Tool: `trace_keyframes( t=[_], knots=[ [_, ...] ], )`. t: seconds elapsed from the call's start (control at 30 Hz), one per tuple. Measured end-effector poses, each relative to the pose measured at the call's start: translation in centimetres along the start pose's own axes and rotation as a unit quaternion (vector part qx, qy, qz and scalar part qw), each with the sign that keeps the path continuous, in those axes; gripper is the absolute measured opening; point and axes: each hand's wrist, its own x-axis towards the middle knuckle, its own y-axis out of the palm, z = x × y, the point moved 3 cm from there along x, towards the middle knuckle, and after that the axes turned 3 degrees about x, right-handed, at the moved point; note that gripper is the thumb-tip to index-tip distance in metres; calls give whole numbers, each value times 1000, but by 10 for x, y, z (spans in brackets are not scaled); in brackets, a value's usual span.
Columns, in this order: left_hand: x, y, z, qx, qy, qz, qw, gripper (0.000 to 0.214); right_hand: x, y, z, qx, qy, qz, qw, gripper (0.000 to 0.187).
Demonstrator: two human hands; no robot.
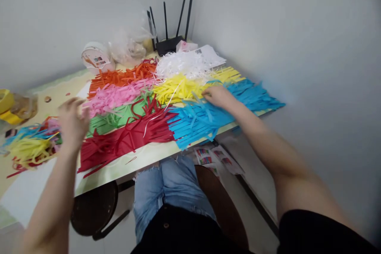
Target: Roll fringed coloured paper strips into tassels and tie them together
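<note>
My left hand (74,121) is raised over the left part of the table, slightly blurred. Its fingers are bent and apart, and nothing shows between them. Beside it lies a mixed bundle of coloured paper strips (31,147). My right hand (219,95) is over the blue fringed tissue paper (199,117), where it meets the yellow fringe (178,87). Its fingertips are pinched together at thin blue strips. Dark red (127,139), green (119,115), pink (119,93) and orange fringed paper (125,74) lie side by side between my hands.
Shredded white strips (184,65) lie behind the yellow fringe. At the back stand a black router (169,44) with upright antennas, a plastic bag (127,47) and a white tub (97,55). Yellow tape (4,101) is at far left. A round stool (95,206) stands below the table edge.
</note>
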Motion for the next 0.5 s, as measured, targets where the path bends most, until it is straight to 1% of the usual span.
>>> trace_keyframes(
  t=[0.03,0.1,0.13,0.17,0.2,0.23,0.27,0.3,0.33,0.37,0.43,0.5],
  knots=[
    [6,40,-32,-18,53,51,997,16,4,3,-2,-9,-6,6,1000,37],
    [11,122,-100,-45,133,137,981,16,9,7,-5,-26,-19,19,999,36],
    [11,162,-135,-56,180,185,965,17,11,9,-6,-33,-27,26,999,35],
    [8,200,-168,-43,258,260,930,23,12,10,-7,-39,-33,31,998,34],
    [5,233,-195,-17,314,314,896,28,13,11,-8,-45,-35,31,998,34],
    [4,261,-215,19,341,341,876,30,14,12,-9,-50,-34,27,998,33],
    [4,283,-229,60,349,353,866,31,14,12,-10,-55,-28,17,998,32],
    [6,299,-237,95,344,355,864,33,14,12,-11,-60,-22,5,998,32],
    [9,311,-240,124,333,351,867,34,15,11,-12,-63,-17,-8,998,33],
    [12,318,-239,143,321,343,871,36,15,10,-12,-64,-16,-21,998,33],
    [19,325,-234,161,303,328,880,39,15,5,-13,-61,-22,-42,997,32],
    [25,326,-230,171,291,318,886,40,12,0,-11,-55,-31,-65,996,32]
  ],
)
